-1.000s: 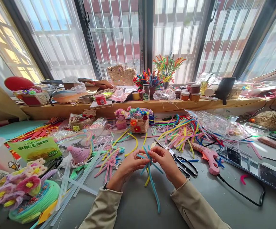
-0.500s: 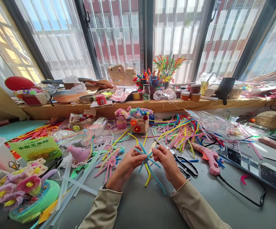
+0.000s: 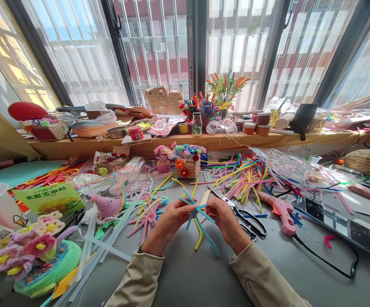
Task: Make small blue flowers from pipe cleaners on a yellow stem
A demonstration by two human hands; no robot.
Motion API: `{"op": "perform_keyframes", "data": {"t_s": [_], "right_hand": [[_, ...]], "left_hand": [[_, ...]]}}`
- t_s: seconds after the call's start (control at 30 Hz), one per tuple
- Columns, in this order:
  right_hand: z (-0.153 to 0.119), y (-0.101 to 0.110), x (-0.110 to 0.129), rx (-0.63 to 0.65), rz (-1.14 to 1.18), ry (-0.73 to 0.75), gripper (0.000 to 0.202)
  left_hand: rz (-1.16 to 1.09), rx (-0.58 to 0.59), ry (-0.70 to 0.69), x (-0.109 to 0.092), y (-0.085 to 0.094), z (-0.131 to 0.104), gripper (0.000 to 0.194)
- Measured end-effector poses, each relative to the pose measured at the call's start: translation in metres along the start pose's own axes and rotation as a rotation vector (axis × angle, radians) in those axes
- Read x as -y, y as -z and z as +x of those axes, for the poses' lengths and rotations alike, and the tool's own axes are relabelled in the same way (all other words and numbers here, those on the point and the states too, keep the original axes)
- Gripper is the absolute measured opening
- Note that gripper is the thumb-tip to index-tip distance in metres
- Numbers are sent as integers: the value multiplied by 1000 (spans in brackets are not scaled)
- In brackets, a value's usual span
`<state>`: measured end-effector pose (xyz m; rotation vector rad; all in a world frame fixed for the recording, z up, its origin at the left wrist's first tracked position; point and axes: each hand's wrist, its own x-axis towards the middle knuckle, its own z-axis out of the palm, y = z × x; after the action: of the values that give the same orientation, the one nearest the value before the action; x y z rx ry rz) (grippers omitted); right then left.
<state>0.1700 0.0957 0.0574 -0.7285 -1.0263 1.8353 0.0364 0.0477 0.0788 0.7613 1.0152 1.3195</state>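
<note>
A star-shaped bundle of light-blue chenille stems (image 3: 197, 209) is held above the middle of the grey table (image 3: 198, 281), its longest stem trailing toward the near edge and slightly to the right. It is gripped close to its crossing by the left hand (image 3: 171, 221), whose thumb and fingers are clamped on it. One short end of the bundle appears to be pinched by the right hand (image 3: 227, 219), the fingers drawn together at the tip. Behind the bundle a yellow stem (image 3: 199, 241) is partly hidden.

Black-handled scissors (image 3: 226, 199) are laid just beyond the right hand, blades directed toward the far edge. Farther toward the right edge a pink glue gun (image 3: 281, 212) is placed. A heap of coloured chenille stems (image 3: 244, 181) is piled near the far edge, and to its left a woven basket (image 3: 187, 169) is topped with bright flowers (image 3: 186, 151). Toward the left edge a pink crocheted cone (image 3: 108, 207) and translucent sticks (image 3: 85, 245) are seen; the near left corner is occupied by handmade flowers (image 3: 40, 246) on a round green base (image 3: 63, 264).
</note>
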Motion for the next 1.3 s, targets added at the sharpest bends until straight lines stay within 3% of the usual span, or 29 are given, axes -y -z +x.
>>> {"op": "perform_keyframes", "data": {"t_s": [0.2, 0.4, 0.6, 0.73, 1.07, 1.23, 1.3], "right_hand": [[2, 2, 9, 23, -186, 8, 35], [0, 1, 5, 143, -415, 148, 20], [1, 3, 1, 34, -640, 329, 22], [-2, 0, 2, 3, -624, 359, 22], [-5, -2, 2, -43, -720, 437, 19], [-6, -3, 4, -141, -816, 560, 18], [-6, -3, 5, -112, -792, 559, 17]], "left_hand": [[226, 81, 179, -6, -9, -9, 14], [252, 132, 143, 0, -5, -4, 21], [314, 54, 154, 2, -3, -1, 22], [272, 13, 141, -1, -6, -3, 25], [244, 83, 61, 3, -2, -1, 25], [232, 88, -5, 6, 0, 1, 23], [233, 85, -2, 6, 0, 0, 25]]}}
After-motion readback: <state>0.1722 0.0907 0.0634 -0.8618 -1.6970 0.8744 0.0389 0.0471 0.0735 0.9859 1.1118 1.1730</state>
